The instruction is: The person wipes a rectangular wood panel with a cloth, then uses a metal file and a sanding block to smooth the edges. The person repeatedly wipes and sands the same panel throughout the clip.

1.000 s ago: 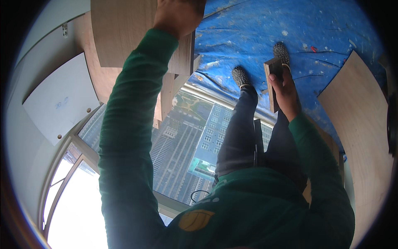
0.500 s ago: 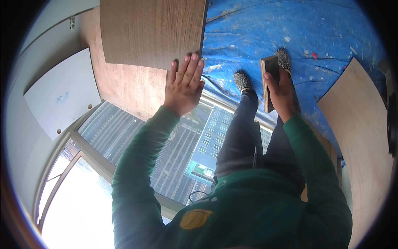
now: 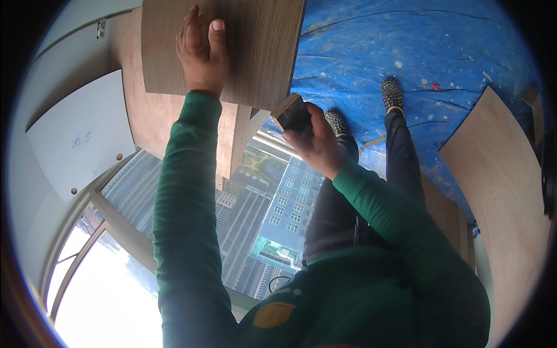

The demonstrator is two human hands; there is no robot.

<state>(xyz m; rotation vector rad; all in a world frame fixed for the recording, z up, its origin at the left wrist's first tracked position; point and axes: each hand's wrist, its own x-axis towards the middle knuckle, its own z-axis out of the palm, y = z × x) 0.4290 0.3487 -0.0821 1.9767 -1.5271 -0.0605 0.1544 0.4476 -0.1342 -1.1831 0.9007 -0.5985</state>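
A brown wood-grain board [image 3: 255, 52] lies at the top, its near edge and corner toward me. My left hand [image 3: 202, 58] is over this board, fingers loosely bent and apart, thumb out, nothing in it. Whether it touches the surface I cannot tell. Just off the board's near right corner, my right hand [image 3: 318, 142] grips a small wooden block with a dark face [image 3: 294, 114], thumb on the near side. The block is tilted, one pale end toward the board. Its far side is hidden.
Beneath the board stands a pale wood panel structure [image 3: 159, 119]. A white panel [image 3: 81, 133] leans left beside a window [image 3: 255, 203]. Blue sheeting [image 3: 452, 52], stained and creased, covers the floor under my feet. A curved-looking plywood sheet [image 3: 493, 185] is on the right.
My left hand has moved left and farther onto the board from its near corner. My right hand has brought the block leftward to that corner and turned it.
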